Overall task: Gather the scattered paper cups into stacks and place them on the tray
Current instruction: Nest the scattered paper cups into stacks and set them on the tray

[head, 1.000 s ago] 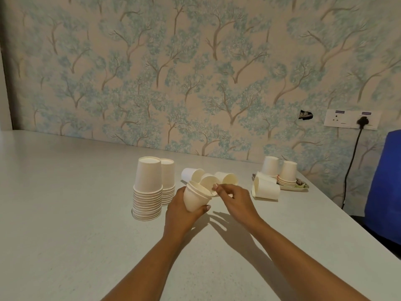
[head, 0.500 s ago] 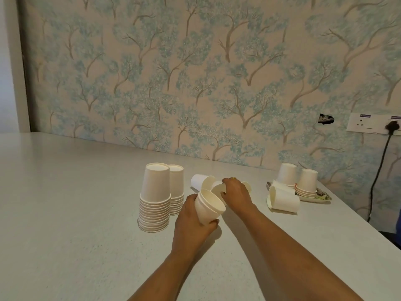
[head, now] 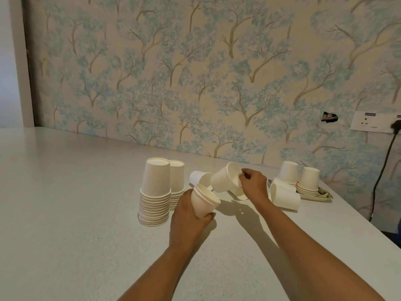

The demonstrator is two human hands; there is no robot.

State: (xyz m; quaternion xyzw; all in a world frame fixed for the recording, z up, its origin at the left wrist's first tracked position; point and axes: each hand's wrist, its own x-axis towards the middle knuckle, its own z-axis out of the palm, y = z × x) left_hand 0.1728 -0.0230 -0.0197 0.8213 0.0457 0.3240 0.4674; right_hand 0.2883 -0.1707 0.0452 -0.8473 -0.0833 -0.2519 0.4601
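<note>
My left hand [head: 186, 216] grips a short nested stack of white paper cups [head: 205, 202], tilted with the mouths up and to the right. My right hand [head: 253, 185] pinches the rim of a single paper cup [head: 224, 178], lifted off the table just above and right of that stack. One loose cup [head: 199, 177] lies on its side behind them, and another cup [head: 240, 193] shows partly under my right hand. The tray [head: 321, 195] at the right holds two upside-down cup stacks [head: 308, 181], and a lying stack [head: 284, 195] rests at its near edge.
Two tall upside-down cup stacks [head: 155, 191] stand side by side left of my left hand. The wallpapered wall runs along the far table edge. A socket plate [head: 373, 124] with a black cable hangs at the right, past the table's right edge.
My right hand has picked a single cup up from the table and raised it by the rim. My left hand has kept its stack nearly still.
</note>
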